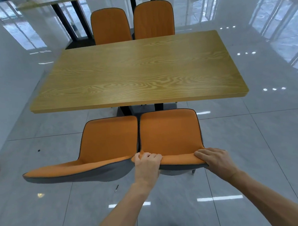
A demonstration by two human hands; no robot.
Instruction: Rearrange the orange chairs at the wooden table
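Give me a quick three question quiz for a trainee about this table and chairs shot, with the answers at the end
1. How many orange chairs are in view?
2. True or false: both hands grip the backrest top of the near right chair.
3. The near left chair relative to the chair being held: A) side by side, B) stacked on it, C) across the wooden table.

Key
1. Four: two on the near side, the far left chair and far right chair across the table.
2. True: the left hand holds its left corner, the right hand its right corner.
3. A.
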